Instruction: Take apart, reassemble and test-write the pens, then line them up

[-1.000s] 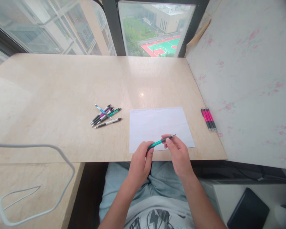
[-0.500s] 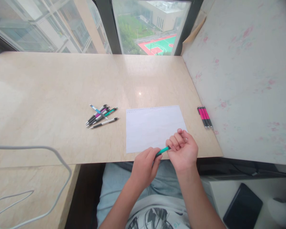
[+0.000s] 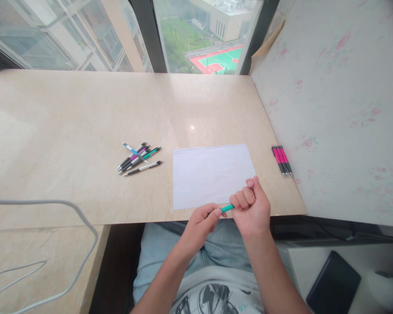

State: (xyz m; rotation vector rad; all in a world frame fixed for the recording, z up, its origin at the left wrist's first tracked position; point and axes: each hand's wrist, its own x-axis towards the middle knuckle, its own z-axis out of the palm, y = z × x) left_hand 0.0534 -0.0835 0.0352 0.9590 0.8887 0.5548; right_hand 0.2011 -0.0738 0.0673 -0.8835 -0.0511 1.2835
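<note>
A green pen (image 3: 227, 208) spans the gap between my two hands, above the near edge of the table. My left hand (image 3: 203, 222) is closed around one end, thumb and fingers pinching it. The other end disappears into the curled fingers of my right hand (image 3: 251, 207), which is turned palm up. Only the pen's green middle shows; both ends are hidden. Just beyond my hands lies a white sheet of paper (image 3: 209, 174) with small faint writing along its top edge.
Left of the paper lies a loose pile of several pens (image 3: 139, 157). Several pink-and-black pens (image 3: 281, 160) lie side by side by the right wall (image 3: 340, 113). A grey cable (image 3: 85, 218) loops at the lower left, and a dark flat object (image 3: 334, 283) sits lower right.
My left hand has shifted slightly right along the pen, nearer my right hand, so less of the green shows. My right fingers have curled tighter and its thumb has straightened.
</note>
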